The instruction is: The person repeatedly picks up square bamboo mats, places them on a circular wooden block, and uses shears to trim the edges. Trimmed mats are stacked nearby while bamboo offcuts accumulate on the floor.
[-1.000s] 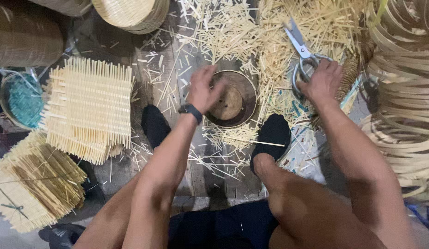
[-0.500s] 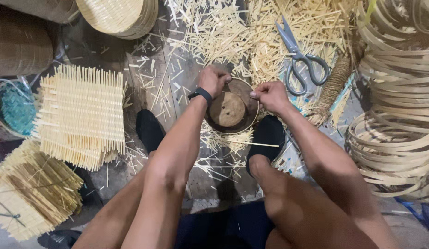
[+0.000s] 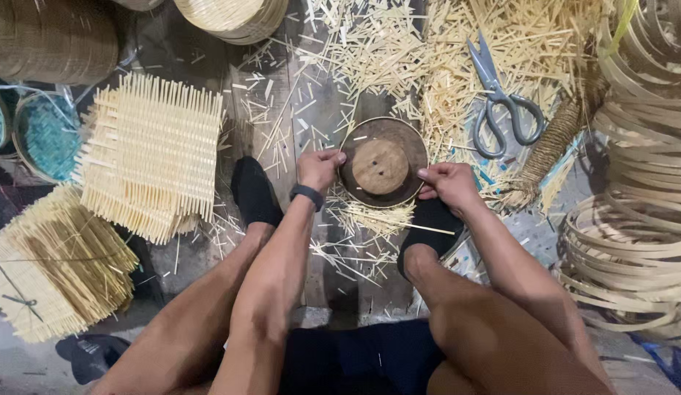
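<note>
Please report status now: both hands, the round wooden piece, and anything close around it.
Left hand and right hand grip round wooden mould at its rim. Scissors lie apart, upper right. Bamboo offcuts litter the floor around.

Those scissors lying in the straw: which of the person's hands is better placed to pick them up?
Probably the right hand. Both hands grip the round wooden mould, but the scissors lie on the right side, just beyond the right hand. The left hand would have to cross over the mould.

A dark brown round wooden mould (image 3: pixel 383 164) with a paler brown centre disc sits mid-frame. Pale yellow woven bamboo mats (image 3: pixel 151 153) show a grid weave at left. Grey-handled scissors (image 3: pixel 501 102) lie upper right. Black socks (image 3: pixel 254 192); teal basket (image 3: pixel 46 139) far left.
</note>
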